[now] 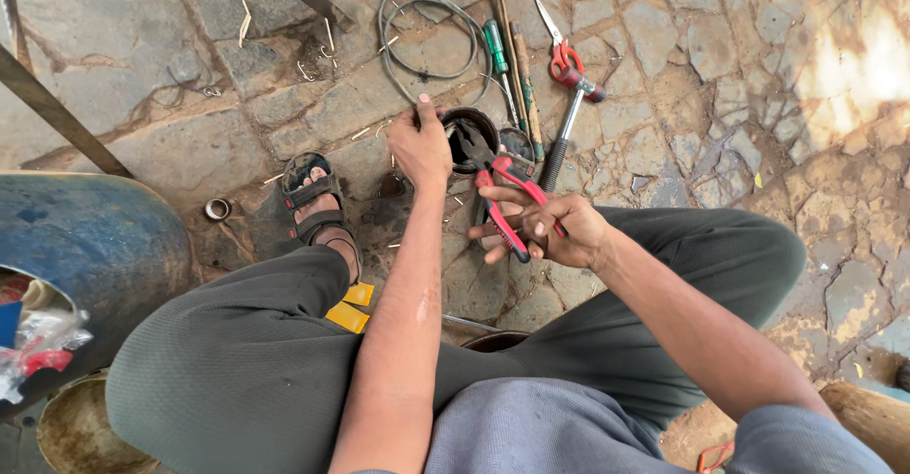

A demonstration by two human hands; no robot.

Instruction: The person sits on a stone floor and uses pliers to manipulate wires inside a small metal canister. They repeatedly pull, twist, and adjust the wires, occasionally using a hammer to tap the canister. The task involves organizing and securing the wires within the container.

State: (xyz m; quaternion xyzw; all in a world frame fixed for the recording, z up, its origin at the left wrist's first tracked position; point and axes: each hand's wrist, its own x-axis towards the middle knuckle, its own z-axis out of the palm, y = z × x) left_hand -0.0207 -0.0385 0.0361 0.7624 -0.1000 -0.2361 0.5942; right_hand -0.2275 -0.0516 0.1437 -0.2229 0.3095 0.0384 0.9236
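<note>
My right hand [545,230] grips red-handled pliers [500,190], whose dark jaws reach into a small round black tin [470,133] on the stone floor. My left hand [420,144] rests on the left rim of that tin, fingers curled over its edge. A second small round tin [517,141] sits just right of the first. I am seated with both knees spread, and my sandalled foot [320,210] is left of the tin.
Beyond the tin lie a loop of grey cable [427,33], a green-handled screwdriver [497,49], red-handled scissors [559,43], a hammer [567,118] and thin rods. A blue drum [90,246] stands at left. A metal ring [217,209] lies beside it, yellow pieces [351,308] under my knee.
</note>
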